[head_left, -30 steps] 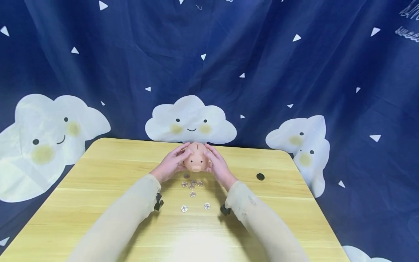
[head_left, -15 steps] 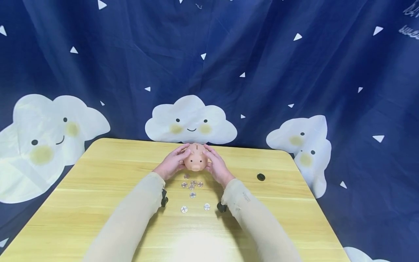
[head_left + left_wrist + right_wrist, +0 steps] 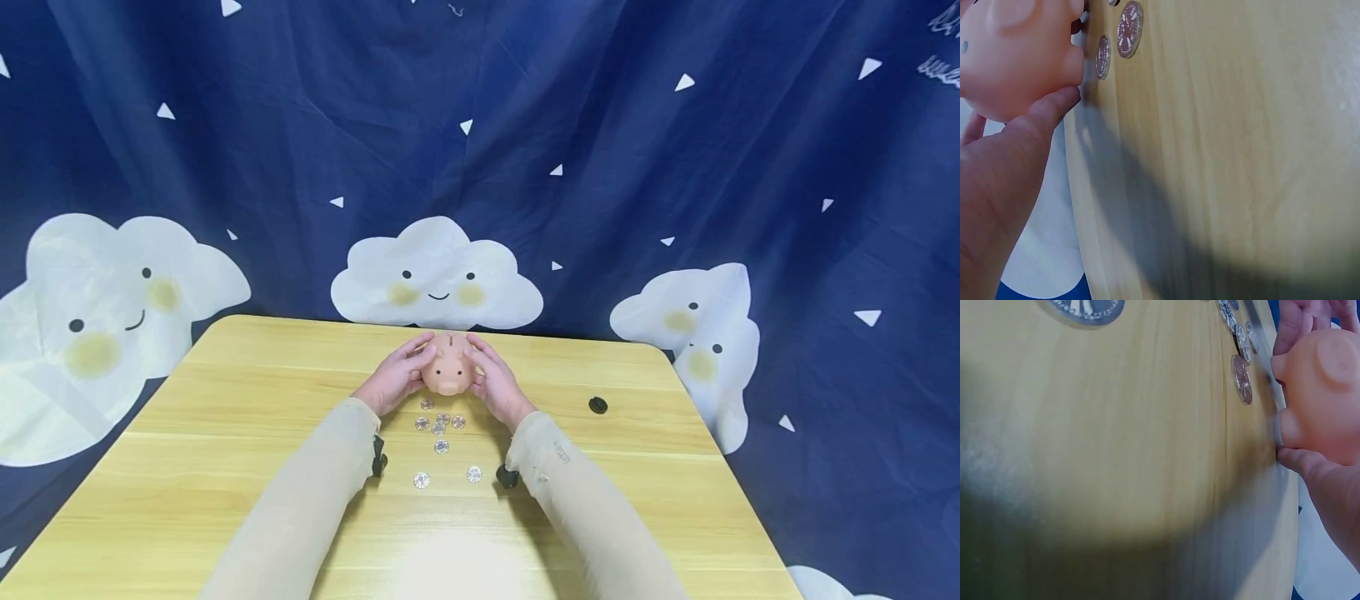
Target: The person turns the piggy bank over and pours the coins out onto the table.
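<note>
A small pink piggy bank (image 3: 449, 365) stands near the far middle of the wooden table (image 3: 225, 433), snout toward me. My left hand (image 3: 396, 377) cups its left side and my right hand (image 3: 495, 382) cups its right side, fingers curled round the body. The left wrist view shows my thumb (image 3: 1047, 109) against the piggy bank (image 3: 1016, 53). In the right wrist view my thumb (image 3: 1304, 462) touches under the piggy bank (image 3: 1325, 400). Several coins (image 3: 440, 425) lie on the table just in front of the pig.
A small black round cap (image 3: 597, 405) lies on the table to the right. A dark blue curtain with white clouds (image 3: 437, 275) hangs behind the table's far edge. Two coins (image 3: 422, 479) lie closer to me between my forearms.
My forearms have drawn slightly inward and my hands have closed a little more round the piggy bank. The pig stays in the same place.
</note>
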Demonstrator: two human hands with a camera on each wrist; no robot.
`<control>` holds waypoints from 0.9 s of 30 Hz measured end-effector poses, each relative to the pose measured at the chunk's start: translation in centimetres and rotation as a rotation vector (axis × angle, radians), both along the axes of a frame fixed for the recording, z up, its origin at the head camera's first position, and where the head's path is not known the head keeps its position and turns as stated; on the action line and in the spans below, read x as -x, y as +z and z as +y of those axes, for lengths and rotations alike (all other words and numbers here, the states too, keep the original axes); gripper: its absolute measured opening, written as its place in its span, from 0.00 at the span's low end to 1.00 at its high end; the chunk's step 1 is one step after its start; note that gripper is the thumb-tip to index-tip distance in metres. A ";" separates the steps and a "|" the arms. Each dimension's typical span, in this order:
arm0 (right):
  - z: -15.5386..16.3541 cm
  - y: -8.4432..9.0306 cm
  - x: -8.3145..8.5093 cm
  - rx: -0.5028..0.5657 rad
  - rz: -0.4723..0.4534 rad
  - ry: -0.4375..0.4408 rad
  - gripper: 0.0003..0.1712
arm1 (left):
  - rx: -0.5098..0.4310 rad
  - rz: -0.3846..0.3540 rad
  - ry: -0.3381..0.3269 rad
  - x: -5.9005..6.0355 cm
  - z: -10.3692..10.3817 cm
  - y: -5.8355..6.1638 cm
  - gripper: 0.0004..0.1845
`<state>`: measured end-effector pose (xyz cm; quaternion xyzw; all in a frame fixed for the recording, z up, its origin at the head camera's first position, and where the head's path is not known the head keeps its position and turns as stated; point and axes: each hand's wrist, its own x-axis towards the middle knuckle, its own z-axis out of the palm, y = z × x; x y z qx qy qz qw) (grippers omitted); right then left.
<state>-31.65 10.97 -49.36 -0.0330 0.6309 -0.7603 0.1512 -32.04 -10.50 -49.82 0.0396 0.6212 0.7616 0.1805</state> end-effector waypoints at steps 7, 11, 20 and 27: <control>-0.1 -0.1 0.0 0.006 -0.005 0.000 0.35 | 0.003 -0.001 0.010 -0.1 0.0 -0.1 0.38; -0.3 -0.1 -0.1 0.012 -0.008 0.005 0.36 | 0.016 -0.002 0.016 -0.2 -0.1 -0.1 0.38; -0.4 -0.1 -0.2 0.003 -0.010 0.002 0.36 | 0.006 -0.014 0.016 -0.4 -0.2 -0.2 0.38; -0.4 -0.1 -0.1 0.005 -0.015 0.001 0.37 | 0.011 -0.002 0.007 -0.4 -0.4 -0.2 0.39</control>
